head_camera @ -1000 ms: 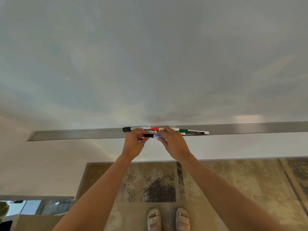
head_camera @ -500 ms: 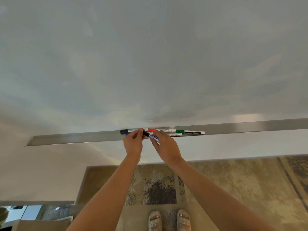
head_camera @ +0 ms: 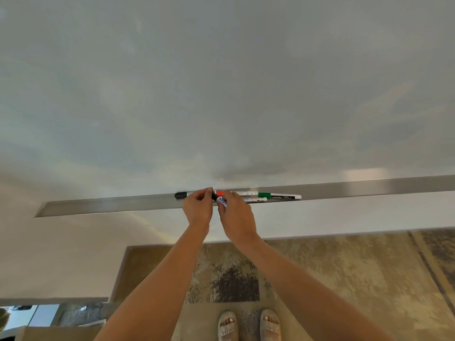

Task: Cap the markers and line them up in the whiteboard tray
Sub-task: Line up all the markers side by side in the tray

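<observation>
Whiteboard tray [head_camera: 98, 205]: black, red, green markers rowed along it. Left hand [head_camera: 198, 207] pinches a cap [head_camera: 214, 195]; right hand [head_camera: 236, 217] grips the blue-labelled marker [head_camera: 222, 201], now tilted from level a second ago, above the tray's front edge. Capping looks underway.

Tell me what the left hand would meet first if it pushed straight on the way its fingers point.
Probably the black-capped marker lying in the whiteboard tray, then the whiteboard behind; depth is unclear. The left hand is just in front of it.
</observation>
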